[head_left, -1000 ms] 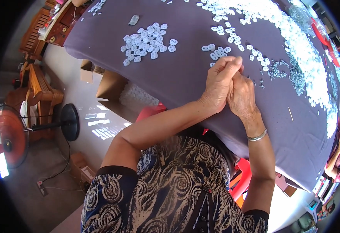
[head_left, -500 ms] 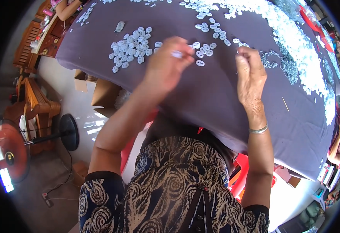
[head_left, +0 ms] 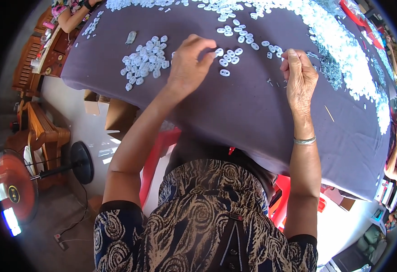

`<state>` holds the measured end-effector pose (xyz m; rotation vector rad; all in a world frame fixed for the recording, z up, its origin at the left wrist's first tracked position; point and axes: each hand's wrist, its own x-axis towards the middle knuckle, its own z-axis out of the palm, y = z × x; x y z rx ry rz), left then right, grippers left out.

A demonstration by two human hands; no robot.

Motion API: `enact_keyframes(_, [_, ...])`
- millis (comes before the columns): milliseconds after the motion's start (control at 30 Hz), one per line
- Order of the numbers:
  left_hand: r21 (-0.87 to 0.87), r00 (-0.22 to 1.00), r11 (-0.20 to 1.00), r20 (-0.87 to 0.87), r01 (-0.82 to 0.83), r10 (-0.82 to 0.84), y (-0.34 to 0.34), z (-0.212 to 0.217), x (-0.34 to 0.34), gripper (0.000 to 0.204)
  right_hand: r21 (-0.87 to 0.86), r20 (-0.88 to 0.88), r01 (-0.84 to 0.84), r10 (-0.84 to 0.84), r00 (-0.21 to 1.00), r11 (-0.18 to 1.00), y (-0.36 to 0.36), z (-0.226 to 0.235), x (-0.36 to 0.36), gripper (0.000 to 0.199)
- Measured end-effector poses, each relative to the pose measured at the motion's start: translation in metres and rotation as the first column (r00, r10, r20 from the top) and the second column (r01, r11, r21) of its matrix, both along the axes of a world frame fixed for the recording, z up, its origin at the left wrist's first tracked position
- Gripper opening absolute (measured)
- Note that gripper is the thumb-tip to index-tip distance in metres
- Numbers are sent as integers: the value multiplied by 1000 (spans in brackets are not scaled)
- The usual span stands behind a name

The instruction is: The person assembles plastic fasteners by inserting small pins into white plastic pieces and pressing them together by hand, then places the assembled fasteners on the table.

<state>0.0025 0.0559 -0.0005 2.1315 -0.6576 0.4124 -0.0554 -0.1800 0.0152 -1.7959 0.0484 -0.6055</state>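
Note:
My left hand (head_left: 190, 63) is over the table, thumb and forefinger apart. Its fingertips reach the edge of a white oval plastic piece (head_left: 219, 52) with two holes, in a loose cluster. To the left lies a heap of similar white pieces (head_left: 146, 59). My right hand (head_left: 300, 75), a silver bangle on its wrist, has thumb and fingers pressed together; what they hold is hidden. Just beyond its fingertips are a few white pieces (head_left: 271, 48), and beside it small metal bits (head_left: 270, 82). Right of that hand lies a tangled pile of small metal parts (head_left: 329, 70).
A large spread of white pieces (head_left: 343, 59) covers the far and right side of the dark tablecloth (head_left: 234, 109). A thin stick (head_left: 329, 113) lies at the right. A fan (head_left: 15, 192) stands at the left. Other people's arms (head_left: 74, 18) show at the table's edges.
My left hand has moved slightly left, its fingers now spread; the white piece in it is no longer seen there. My right hand has shifted a little right and down, still pinched.

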Motion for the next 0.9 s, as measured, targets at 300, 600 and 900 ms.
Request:
enact_keyframes(300, [189, 995, 982, 102, -4, -16, -38, -28, 4, 33, 82, 23, 60, -62, 998, 995, -25, -4, 9, 28])
enact_keyframes(600, [210, 982, 964, 64, 162, -179, -44, -28, 7, 17, -305, -16, 202, -217, 976, 931, -40, -17, 16, 11])
enact_keyframes(900, [57, 985, 985, 42, 163, -166, -47, -30, 6, 11, -737, 32, 71, -70, 997, 672, -23, -22, 28, 12])
